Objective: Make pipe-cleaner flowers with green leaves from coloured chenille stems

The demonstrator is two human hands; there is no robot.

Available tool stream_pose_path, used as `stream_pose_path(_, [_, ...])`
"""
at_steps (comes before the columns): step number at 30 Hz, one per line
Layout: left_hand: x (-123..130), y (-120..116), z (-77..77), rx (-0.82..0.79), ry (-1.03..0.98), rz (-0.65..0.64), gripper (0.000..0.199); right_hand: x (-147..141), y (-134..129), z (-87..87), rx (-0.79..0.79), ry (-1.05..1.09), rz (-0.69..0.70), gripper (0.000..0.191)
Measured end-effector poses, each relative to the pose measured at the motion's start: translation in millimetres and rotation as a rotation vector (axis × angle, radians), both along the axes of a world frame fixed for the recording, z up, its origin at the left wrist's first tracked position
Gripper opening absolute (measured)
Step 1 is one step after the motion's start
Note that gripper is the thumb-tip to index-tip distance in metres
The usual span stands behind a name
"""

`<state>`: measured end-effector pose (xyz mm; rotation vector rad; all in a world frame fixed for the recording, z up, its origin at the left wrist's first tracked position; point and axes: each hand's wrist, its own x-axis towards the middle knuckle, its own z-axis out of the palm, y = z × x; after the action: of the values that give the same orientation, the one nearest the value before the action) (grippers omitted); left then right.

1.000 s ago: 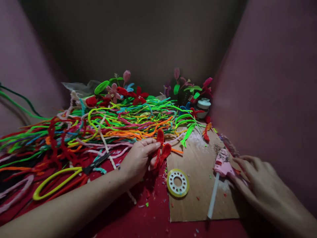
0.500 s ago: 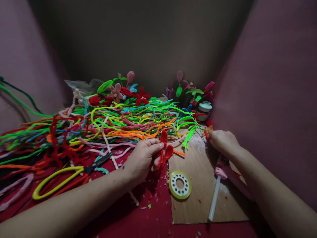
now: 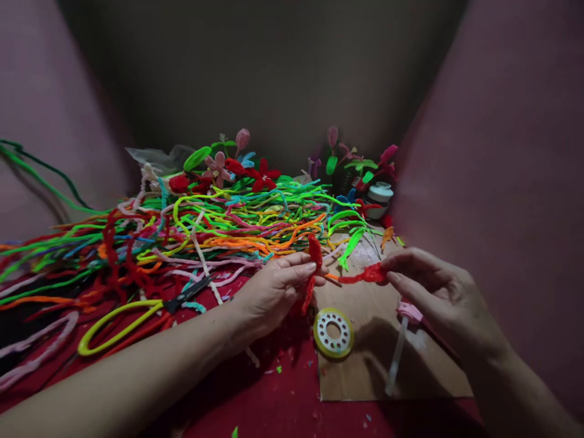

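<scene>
My left hand (image 3: 278, 289) pinches red pipe-cleaner petals (image 3: 314, 250) between thumb and fingers, above the left edge of the cardboard. Opposite it, my right hand (image 3: 438, 292) grips a red pipe-cleaner petal (image 3: 373, 273) at its tip, its thin tail stretching toward the left hand. An orange pipe-cleaner end (image 3: 334, 278) shows by the left fingertips; whether it joins the red tail I cannot tell. Beneath the hands, a yellow tape roll (image 3: 323, 345) lies flat. Partly behind my right hand is a pink glue gun (image 3: 409, 312) with a clear glue stick (image 3: 396, 359).
A heap of coloured pipe cleaners (image 3: 246, 225) covers the left and back. Yellow-handled scissors (image 3: 114, 316) rest on the red cloth (image 3: 219, 389). Finished pipe-cleaner flowers (image 3: 263, 176) and a white-lidded jar (image 3: 379, 193) stand behind the cardboard (image 3: 347, 383). Walls close both sides.
My right hand has come back from the cardboard's far right and turned toward the left hand, now with a red petal in it. A small orange piece stays behind there. The left hand has shifted slightly right.
</scene>
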<state>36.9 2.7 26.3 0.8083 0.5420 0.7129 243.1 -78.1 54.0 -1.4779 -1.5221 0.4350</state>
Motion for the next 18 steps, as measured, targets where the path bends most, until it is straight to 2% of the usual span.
stream_pose_path(2, [-1, -3, 0.1, -0.007, -0.011, -0.076, 0.013, -2, 0, -6.1, 0.034, -0.046, 0.032, 0.001])
stream_pose_path(4, [-1, -5, 0.1, -0.016, -0.020, -0.131, 0.014, -3, 2, -12.9, 0.067, -0.067, 0.075, 0.005])
stream_pose_path(8, [2, -11, -0.6, -0.015, 0.021, -0.149, 0.014, -13, 7, -23.0, 0.105, 0.085, 0.106, 0.023])
stream_pose_path(10, [4, -13, -1.9, -0.003, 0.041, -0.143, 0.014, -23, 9, -25.0, 0.067, 0.212, 0.080, 0.024])
stream_pose_path(14, [8, -17, -5.3, -0.011, 0.008, -0.124, 0.017, -40, 11, -30.1, -0.059, 0.546, 0.028, 0.011])
stream_pose_path(18, [9, -20, -8.1, -0.018, -0.029, -0.127, 0.015, -50, 8, -37.9, -0.205, 0.738, 0.032, 0.017])
